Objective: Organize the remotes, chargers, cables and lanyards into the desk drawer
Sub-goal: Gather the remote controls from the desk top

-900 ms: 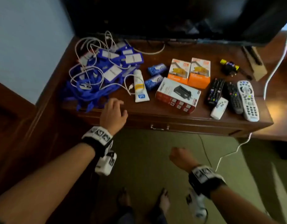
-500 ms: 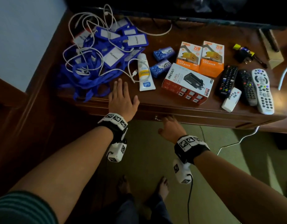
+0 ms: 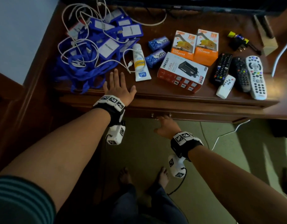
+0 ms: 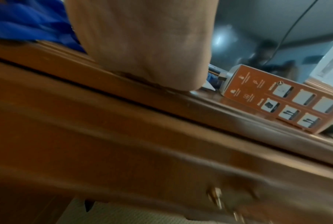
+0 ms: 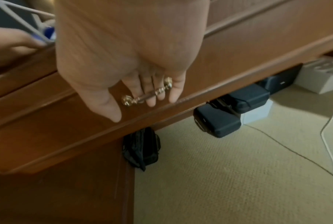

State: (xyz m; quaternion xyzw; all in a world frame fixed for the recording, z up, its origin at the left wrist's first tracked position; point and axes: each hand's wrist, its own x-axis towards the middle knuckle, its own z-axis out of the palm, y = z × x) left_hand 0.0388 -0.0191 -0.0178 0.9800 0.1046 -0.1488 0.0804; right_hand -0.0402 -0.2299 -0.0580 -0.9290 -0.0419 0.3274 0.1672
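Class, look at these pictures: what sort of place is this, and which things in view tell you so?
Probably a hotel room or bedroom: a wooden desk with a drawer handle, remotes beside a screen's lower edge, and carpet underfoot.

Four remotes (image 3: 239,76) are counted at the right of the table (image 3: 155,97): two black, one large white and one small white. Three charger boxes are seen: two orange ones (image 3: 195,44) side by side and one red and white box (image 3: 181,72) in front of them. Two small blue packets (image 3: 157,50) lie beside one white tube (image 3: 140,63). One black plug with a yellow tag (image 3: 238,42) is placed at the back. The blue lanyards with badge holders (image 3: 97,52) are heaped in one pile; at least six holders can be made out, though the tangle hides the true number. White cables (image 3: 78,46) are looped over the pile, and their number cannot be told. One brass drawer handle (image 5: 148,94) is shown. Two hands are counted, a left hand (image 3: 119,88) and a right hand (image 3: 166,126).
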